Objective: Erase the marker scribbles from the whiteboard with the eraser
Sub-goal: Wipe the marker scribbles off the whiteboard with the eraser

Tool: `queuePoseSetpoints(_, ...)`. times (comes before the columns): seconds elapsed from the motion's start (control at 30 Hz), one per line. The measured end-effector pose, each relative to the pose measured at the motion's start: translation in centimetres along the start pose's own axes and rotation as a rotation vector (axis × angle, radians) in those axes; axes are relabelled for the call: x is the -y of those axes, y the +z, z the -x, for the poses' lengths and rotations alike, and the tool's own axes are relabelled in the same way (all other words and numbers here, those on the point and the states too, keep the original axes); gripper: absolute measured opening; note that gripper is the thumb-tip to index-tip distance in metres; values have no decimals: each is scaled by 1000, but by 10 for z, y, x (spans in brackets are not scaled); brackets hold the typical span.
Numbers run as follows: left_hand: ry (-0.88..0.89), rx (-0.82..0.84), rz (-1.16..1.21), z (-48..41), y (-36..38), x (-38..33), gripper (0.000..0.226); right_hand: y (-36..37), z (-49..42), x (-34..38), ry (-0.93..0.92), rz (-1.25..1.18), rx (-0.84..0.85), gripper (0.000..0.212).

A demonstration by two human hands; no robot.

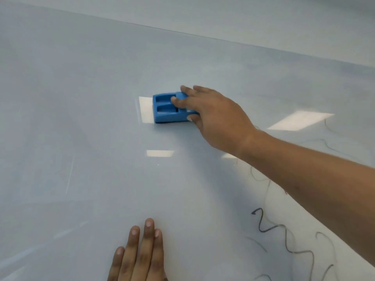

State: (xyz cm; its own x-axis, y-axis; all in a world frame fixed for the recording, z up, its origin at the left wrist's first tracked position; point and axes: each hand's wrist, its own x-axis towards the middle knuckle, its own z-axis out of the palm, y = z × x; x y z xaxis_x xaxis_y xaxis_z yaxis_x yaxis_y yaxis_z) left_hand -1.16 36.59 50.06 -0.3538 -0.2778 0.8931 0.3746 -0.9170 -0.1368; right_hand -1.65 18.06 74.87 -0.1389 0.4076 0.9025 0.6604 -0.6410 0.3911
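The glossy whiteboard [91, 138] fills almost the whole view. A blue plastic eraser [164, 109] lies flat on it near the middle, and my right hand [215, 118] grips its right end with the fingers over the top and the thumb at the near side. Dark marker scribbles [288, 238] wind across the lower right of the board, under and beyond my right forearm. Fainter lines [328, 145] run further up on the right. My left hand [138, 256] rests flat on the board at the bottom edge, fingers straight and holding nothing.
The board's far edge [203, 38] runs diagonally across the top, with a pale wall behind it. Bright reflections of ceiling lights [300, 120] lie on the surface.
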Motion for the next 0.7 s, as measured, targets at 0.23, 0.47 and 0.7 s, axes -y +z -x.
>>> queuePoseSetpoints(0.23, -23, 37, 3, 0, -4, 0, 48, 8, 97, 19, -19, 108, -59, 43)
queuePoseSetpoints(0.47, -33, 127, 61, -3, -7, -6, 49, -7, 110, -1, -148, 128, -19, 38)
queuePoseSetpoints(0.7, 152, -35, -132, -11, 21, -19, 28, -22, -45, -34, 139, 124, -76, 44)
